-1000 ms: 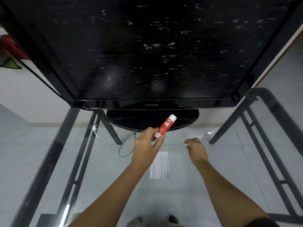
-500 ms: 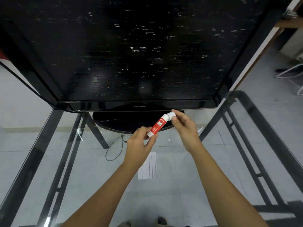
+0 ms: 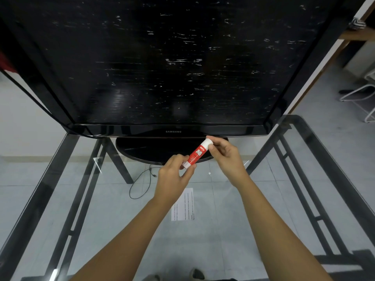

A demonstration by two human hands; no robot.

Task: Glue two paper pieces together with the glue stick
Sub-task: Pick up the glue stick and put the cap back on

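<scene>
A red glue stick [image 3: 197,154] with white ends is held tilted in the air above the glass table, in front of the TV stand. My left hand [image 3: 174,180] pinches its lower white end. My right hand [image 3: 226,157] grips the white cap [image 3: 207,143] at its upper end. The cap sits on the stick. A small white printed paper piece [image 3: 183,206] lies flat on the glass below my left forearm, partly hidden by it. I see only this one paper piece.
A large black TV [image 3: 162,63] on a round black base [image 3: 154,151] fills the far half of the glass table [image 3: 101,220]. Black table frame bars [image 3: 316,179] show through the glass. A cable [image 3: 142,185] lies on the tiled floor beneath.
My right hand rose from near the table and took hold of the glue stick's cap. My left hand kept the stick in about the same place.
</scene>
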